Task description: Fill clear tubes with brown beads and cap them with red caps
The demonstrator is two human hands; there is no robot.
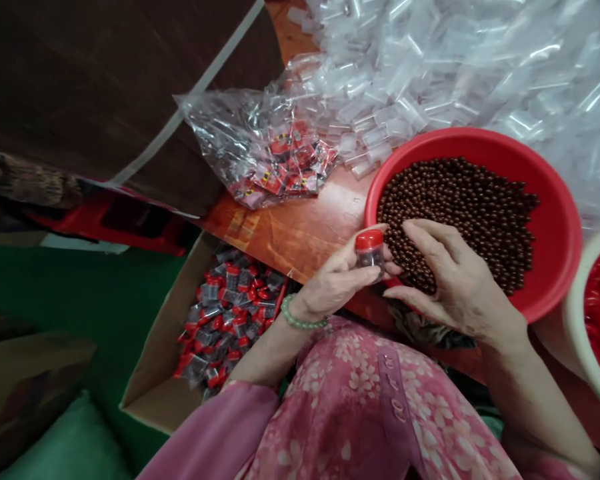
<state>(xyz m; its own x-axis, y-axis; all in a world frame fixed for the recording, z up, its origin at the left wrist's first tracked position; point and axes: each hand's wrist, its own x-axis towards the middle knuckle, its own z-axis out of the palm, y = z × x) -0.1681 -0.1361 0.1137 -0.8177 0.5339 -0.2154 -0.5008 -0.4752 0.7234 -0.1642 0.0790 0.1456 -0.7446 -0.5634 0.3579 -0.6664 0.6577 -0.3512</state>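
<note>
My left hand (341, 272) is closed round a small clear jar (369, 261) with a red lid (369, 239) on it. Something dark shows through the jar's wall, but I cannot make it out. Just to the right, my right hand (447, 273) is apart from the jar, its thumb and fingers spread with nothing between them. That hand hovers over the near left rim of a red basin (555, 233). Round shiny brown balls (460, 213) fill much of the basin's bottom.
Below left, a cardboard box (155, 373) holds many red-lidded jars (230, 300). A plastic bag (220, 127) of red packets (290, 163) lies on the orange tabletop (290, 233). Clear containers (405, 80) are heaped behind the basin. A pale tub (583, 333) of red pieces stands right.
</note>
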